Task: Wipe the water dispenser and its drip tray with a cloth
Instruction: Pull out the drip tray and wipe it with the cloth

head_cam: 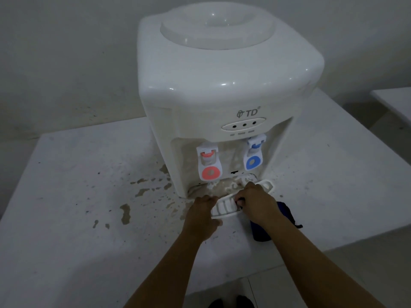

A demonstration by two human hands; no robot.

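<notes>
A white tabletop water dispenser (pixel 213 85) stands on a white counter (pixel 77 196), with a red tap (pixel 209 163) and a blue tap (pixel 254 155) on its front. At its foot, the white slotted drip tray (pixel 224 208) sits pulled out and tilted. My left hand (pixel 203 215) grips the tray's left end. My right hand (pixel 255 202) curls its fingers into the tray's slots from the right. A dark blue cloth (pixel 270 227) lies on the counter under my right wrist, partly hidden. The recess behind the tray looks brown and dirty.
Brown stains and splashes (pixel 142 190) spread over the counter left of the dispenser. The counter's front edge runs just below my forearms, with tiled floor and my feet (pixel 231 302) beneath. A second white surface (pixel 393 101) shows at the far right.
</notes>
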